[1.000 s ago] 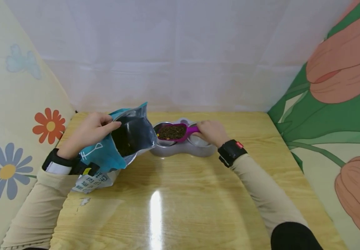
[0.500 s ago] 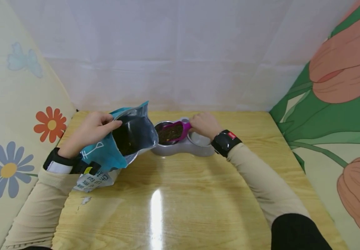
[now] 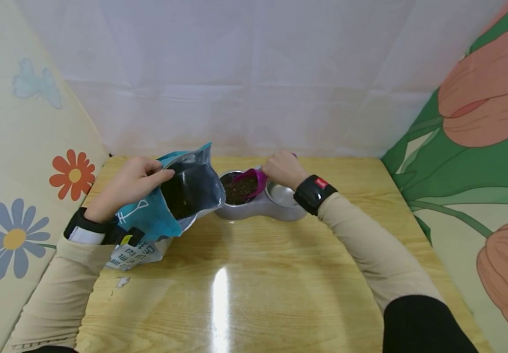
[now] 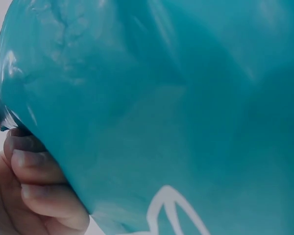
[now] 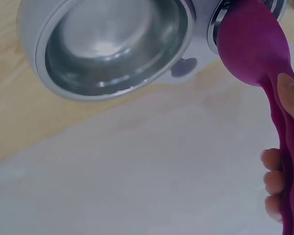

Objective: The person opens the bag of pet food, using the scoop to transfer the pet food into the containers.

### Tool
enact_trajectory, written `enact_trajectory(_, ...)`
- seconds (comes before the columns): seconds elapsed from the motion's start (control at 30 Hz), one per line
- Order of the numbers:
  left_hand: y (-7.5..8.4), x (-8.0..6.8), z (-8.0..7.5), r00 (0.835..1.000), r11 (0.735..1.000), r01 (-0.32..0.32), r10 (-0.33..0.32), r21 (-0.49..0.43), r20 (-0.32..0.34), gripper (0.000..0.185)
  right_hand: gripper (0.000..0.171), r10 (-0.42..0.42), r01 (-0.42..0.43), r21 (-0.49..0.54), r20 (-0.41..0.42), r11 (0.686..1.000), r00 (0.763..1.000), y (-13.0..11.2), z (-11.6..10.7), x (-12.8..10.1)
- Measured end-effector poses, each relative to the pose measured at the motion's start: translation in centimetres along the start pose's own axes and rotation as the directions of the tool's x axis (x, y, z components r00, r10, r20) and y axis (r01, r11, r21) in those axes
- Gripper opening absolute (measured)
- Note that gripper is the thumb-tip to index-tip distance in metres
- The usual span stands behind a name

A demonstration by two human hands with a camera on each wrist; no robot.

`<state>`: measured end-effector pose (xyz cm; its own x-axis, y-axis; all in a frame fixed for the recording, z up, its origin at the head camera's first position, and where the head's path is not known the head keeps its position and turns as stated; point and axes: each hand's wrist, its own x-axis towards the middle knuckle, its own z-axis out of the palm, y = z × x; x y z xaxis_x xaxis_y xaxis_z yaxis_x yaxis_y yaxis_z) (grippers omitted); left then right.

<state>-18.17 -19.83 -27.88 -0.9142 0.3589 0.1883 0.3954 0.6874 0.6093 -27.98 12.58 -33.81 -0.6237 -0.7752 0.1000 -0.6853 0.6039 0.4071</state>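
My left hand [image 3: 137, 181] grips the rim of an open teal bag [image 3: 145, 220], thumb inside the mouth and fingers behind, as the left wrist view shows. Dark pellets lie in the bag's silver-lined inside, and it leans toward the bowls. In my right hand [image 3: 284, 169] is the handle of a purple scoop [image 5: 255, 41], tilted down over the left steel bowl [image 3: 236, 206]. Brown kibble [image 3: 241, 189] lies in the scoop and in that bowl; where one ends and the other begins is hard to tell. The right steel bowl [image 5: 108, 39] holds nothing visible.
Both bowls sit in one grey double stand [image 3: 258, 210] near the back of the wooden table [image 3: 271, 279]. Behind it hangs a white cloth [image 3: 245, 88]. Flower-printed panels [image 3: 15, 147] flank the table on both sides.
My right hand has moved left and back while turning over, tipping the scoop from level to steeply tilted. Kibble has come down into the left bowl. The left hand and bag have hardly moved.
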Motion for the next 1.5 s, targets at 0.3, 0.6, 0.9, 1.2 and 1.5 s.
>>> enact_trajectory(0.3,0.0,0.0,0.1,1.0,1.0,-0.018,0.018,-0.016,-0.008,0.039,0.027,-0.071,0.07,-0.051,-0.02,0.996,0.997,-0.4,-1.2,0.7)
enact_trajectory(0.6,0.0,-0.1,0.2,1.0,1.0,-0.024,0.024,-0.017,-0.008,0.038,0.035,-0.167,0.148,-0.346,-0.023,0.926,0.986,-1.0,-2.1,1.3)
enact_trajectory(0.9,0.0,-0.1,0.3,0.999,0.999,-0.039,0.038,-0.032,-0.017,0.04,0.032,-0.159,0.149,-0.484,0.021,0.862,0.987,-0.6,-2.4,1.0)
enact_trajectory(1.2,0.2,-0.1,0.2,0.999,0.999,-0.031,0.031,-0.035,-0.018,0.04,0.015,-0.136,0.124,-0.498,0.012,0.858,0.991,0.3,-2.9,0.2)
enact_trajectory(1.5,0.2,-0.1,0.2,0.999,0.999,-0.039,0.039,-0.027,-0.024,0.04,0.01,-0.08,0.065,-0.378,-0.026,0.923,0.996,0.9,-2.5,-1.1)
